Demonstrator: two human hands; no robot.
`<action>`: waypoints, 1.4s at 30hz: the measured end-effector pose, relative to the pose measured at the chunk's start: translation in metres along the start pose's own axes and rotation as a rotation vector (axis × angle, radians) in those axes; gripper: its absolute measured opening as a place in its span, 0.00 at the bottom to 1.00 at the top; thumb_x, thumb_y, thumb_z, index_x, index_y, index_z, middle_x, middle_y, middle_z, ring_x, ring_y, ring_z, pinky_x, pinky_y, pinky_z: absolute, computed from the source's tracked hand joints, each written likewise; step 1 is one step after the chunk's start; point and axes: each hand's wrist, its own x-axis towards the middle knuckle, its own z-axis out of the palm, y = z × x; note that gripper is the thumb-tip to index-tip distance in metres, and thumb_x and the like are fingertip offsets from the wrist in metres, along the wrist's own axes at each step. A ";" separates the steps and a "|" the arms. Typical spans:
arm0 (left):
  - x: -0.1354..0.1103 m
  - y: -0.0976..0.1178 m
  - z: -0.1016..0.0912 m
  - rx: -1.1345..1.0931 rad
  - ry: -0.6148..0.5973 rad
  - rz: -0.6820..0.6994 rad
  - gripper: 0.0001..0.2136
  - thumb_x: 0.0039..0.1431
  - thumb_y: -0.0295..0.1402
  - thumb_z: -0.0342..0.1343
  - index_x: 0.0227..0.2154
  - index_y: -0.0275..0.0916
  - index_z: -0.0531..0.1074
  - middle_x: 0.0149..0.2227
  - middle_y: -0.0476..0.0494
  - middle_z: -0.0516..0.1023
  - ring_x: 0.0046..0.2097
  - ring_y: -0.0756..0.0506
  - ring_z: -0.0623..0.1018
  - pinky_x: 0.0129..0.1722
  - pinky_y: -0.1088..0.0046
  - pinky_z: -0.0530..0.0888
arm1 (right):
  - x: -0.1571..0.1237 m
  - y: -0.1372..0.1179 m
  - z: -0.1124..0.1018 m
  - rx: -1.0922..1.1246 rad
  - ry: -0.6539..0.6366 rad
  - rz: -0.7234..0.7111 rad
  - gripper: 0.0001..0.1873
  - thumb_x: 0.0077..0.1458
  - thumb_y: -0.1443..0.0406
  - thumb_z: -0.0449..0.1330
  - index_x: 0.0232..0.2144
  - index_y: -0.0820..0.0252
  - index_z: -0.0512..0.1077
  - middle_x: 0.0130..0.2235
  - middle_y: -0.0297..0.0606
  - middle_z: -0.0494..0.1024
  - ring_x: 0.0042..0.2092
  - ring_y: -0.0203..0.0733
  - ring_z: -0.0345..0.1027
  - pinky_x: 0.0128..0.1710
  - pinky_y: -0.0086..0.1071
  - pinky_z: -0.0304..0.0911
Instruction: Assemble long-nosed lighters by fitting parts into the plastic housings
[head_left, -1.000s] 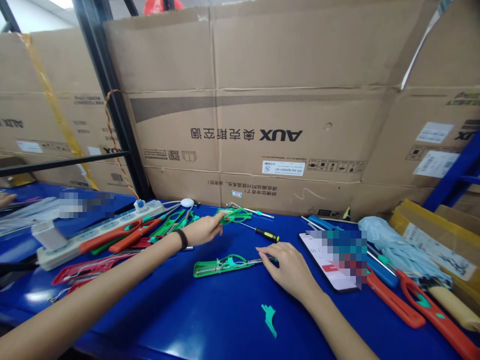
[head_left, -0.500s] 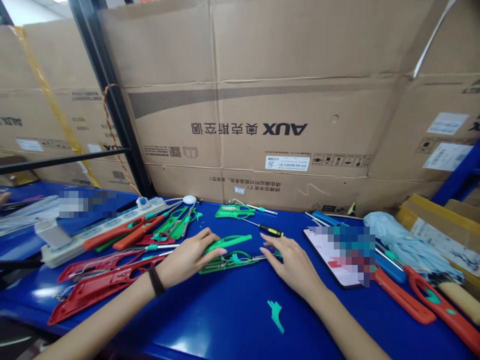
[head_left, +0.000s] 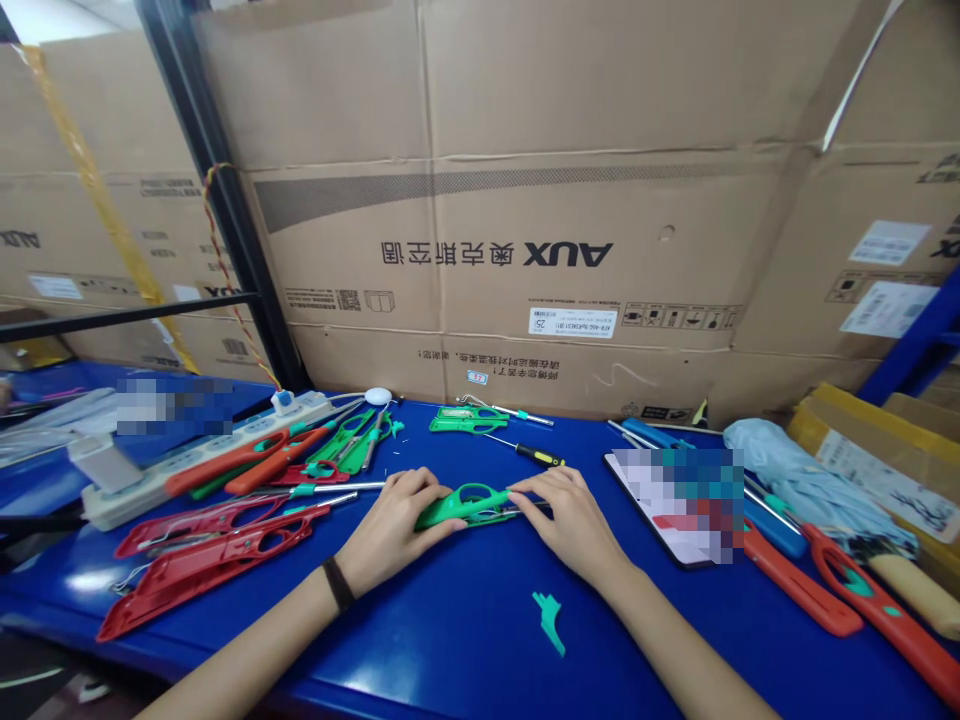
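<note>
A green plastic tool (head_left: 466, 503) with a handle loop lies on the blue table (head_left: 450, 640) between my two hands. My left hand (head_left: 394, 530) grips its left end with curled fingers. My right hand (head_left: 568, 515) presses its fingers on the right end, where a metal rod sticks out. A black band circles my left wrist. A small teal plastic piece (head_left: 550, 620) lies loose on the table in front of my right forearm.
Red and green tool halves (head_left: 210, 545) lie at left beside a white power strip (head_left: 187, 465). Another green part (head_left: 466, 420) and a black-yellow screwdriver (head_left: 529, 454) lie behind. A phone (head_left: 675, 505), orange tools (head_left: 840, 590) and a rolled cloth (head_left: 817, 490) sit at right. Cardboard boxes (head_left: 510, 200) wall the back.
My left hand brought a green half from the back of the table down onto the green piece in front of me. Both hands now close on the joined tool.
</note>
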 end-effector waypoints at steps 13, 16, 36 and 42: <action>0.002 0.002 0.004 -0.033 -0.027 -0.008 0.18 0.58 0.48 0.54 0.45 0.43 0.73 0.40 0.44 0.71 0.42 0.42 0.70 0.44 0.64 0.66 | -0.003 0.016 0.001 0.029 -0.092 -0.016 0.05 0.56 0.60 0.61 0.34 0.52 0.76 0.39 0.33 0.80 0.45 0.42 0.70 0.49 0.40 0.57; 0.002 0.003 0.003 -0.040 -0.041 -0.023 0.19 0.57 0.49 0.55 0.45 0.43 0.73 0.40 0.44 0.71 0.43 0.42 0.71 0.45 0.63 0.66 | -0.003 0.018 0.002 0.027 -0.102 -0.013 0.06 0.57 0.60 0.60 0.34 0.52 0.76 0.39 0.33 0.80 0.44 0.42 0.70 0.49 0.40 0.57; -0.005 -0.003 -0.011 -0.094 -0.086 -0.016 0.18 0.56 0.46 0.58 0.48 0.45 0.73 0.39 0.45 0.75 0.41 0.43 0.73 0.45 0.65 0.66 | -0.003 0.014 0.003 0.044 -0.123 -0.053 0.06 0.58 0.62 0.59 0.35 0.49 0.77 0.40 0.33 0.80 0.45 0.41 0.70 0.48 0.38 0.59; -0.002 -0.008 -0.009 -0.145 -0.118 0.002 0.23 0.53 0.51 0.58 0.46 0.42 0.75 0.34 0.45 0.74 0.36 0.46 0.73 0.37 0.71 0.68 | -0.002 0.018 0.005 0.088 -0.140 -0.039 0.07 0.59 0.60 0.58 0.35 0.50 0.77 0.39 0.33 0.79 0.44 0.41 0.70 0.46 0.37 0.62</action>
